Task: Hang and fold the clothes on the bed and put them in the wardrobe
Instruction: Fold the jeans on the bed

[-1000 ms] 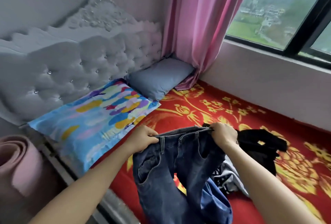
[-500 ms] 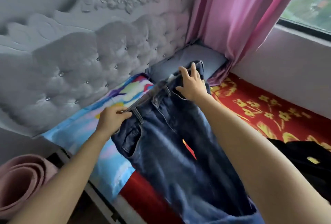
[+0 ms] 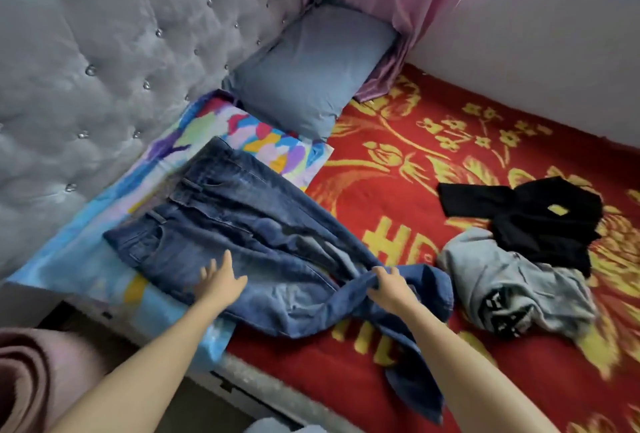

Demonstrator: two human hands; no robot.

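Head view: the jeans (image 3: 242, 224) are seen spread on the red bedspread (image 3: 415, 162), their long axis set diagonally, with the waistband pointed up-left onto the colourful pillow (image 3: 270, 141) and the legs trailed down-right to the bed's near edge. The left hand (image 3: 220, 285) is pressed flat on the thigh area, fingers splayed wide. A bunched leg is gripped by the curled right hand (image 3: 389, 288). A grey garment (image 3: 502, 280) and a black garment (image 3: 540, 221) are heaped near the jeans' right.

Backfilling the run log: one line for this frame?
jeans: spread out | left hand: flat on jeans | right hand: grips bunched leg
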